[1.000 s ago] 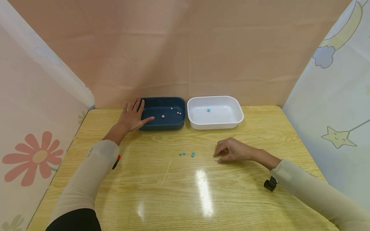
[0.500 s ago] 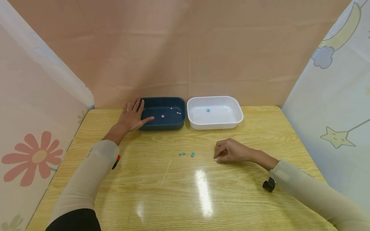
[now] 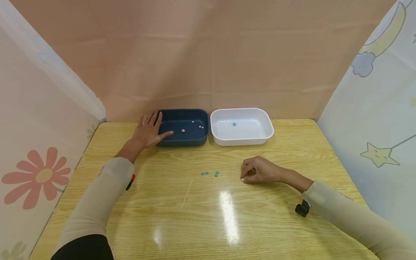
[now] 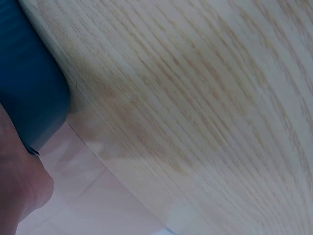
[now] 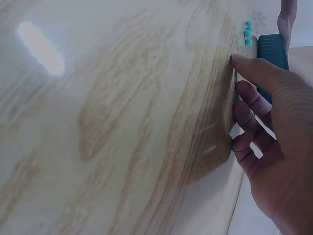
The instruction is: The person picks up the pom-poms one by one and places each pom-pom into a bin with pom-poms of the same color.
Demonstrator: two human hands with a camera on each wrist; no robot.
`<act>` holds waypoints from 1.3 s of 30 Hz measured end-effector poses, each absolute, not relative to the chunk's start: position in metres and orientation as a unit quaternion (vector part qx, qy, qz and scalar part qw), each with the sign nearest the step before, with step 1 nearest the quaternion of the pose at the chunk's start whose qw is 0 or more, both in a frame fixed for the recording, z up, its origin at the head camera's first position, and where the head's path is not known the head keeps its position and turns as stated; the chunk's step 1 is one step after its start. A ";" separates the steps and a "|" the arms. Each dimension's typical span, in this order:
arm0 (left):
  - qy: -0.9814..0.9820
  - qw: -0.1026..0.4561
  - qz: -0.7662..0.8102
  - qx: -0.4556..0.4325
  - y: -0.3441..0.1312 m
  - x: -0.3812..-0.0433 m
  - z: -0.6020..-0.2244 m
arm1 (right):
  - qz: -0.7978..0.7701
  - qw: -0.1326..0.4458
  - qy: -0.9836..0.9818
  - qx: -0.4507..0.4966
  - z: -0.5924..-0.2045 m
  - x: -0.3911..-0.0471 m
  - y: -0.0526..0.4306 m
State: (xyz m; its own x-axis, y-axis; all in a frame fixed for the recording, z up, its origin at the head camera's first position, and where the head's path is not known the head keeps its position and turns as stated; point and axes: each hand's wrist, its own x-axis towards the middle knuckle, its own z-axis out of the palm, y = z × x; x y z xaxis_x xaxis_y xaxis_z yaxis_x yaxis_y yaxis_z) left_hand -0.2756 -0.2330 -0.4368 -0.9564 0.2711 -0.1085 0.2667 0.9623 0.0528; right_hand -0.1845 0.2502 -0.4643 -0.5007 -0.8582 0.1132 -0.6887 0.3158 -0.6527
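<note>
Pinching a small pink bead (image 3: 242, 180) low over the worktop (image 3: 162, 216), the right hand (image 3: 261, 169) works out front in the head view, thumb and finger clamped on it; too small to tell whether the bead is touching the wood. Over to the left hand (image 3: 147, 133): fingers straight and spread apart, lying across the left end of the dark blue tray (image 3: 185, 143), thumb reaching over the inside. Four pink beads (image 3: 183, 130) lie in that tray! Just beside it stands the white tray (image 3: 242, 142), one teal bead (image 3: 234, 124) inside. Between the hands, four teal beads (image 3: 216, 175) sit in two pairs on the worktop, in front of the trays.

Left wrist view now: a corner of the blue tray, a slice of the hand right up against it, wood grain everywhere else, fingers out of sight.

And the right wrist view: bent fingers down by the wood, the pink bead hidden, teal beads and blue tray beyond.
</note>
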 end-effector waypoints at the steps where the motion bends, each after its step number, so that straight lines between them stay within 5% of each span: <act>1: 0.989 0.057 0.019 0.136 -0.233 -0.276 -0.437 | -0.330 0.128 0.801 -0.483 -0.464 -0.185 0.250; 39: 0.989 0.056 0.015 0.136 -0.233 -0.275 -0.437 | -0.308 0.099 0.814 -0.482 -0.433 -0.208 0.228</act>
State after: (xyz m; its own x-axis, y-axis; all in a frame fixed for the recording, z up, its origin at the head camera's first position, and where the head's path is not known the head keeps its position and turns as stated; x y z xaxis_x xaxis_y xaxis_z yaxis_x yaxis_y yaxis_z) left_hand -0.2751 -0.2330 -0.4368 -0.9566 0.2710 -0.1071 0.2677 0.9625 0.0442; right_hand -0.2077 0.2284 -0.4331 -0.5156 -0.8461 0.1352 -0.7237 0.3455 -0.5974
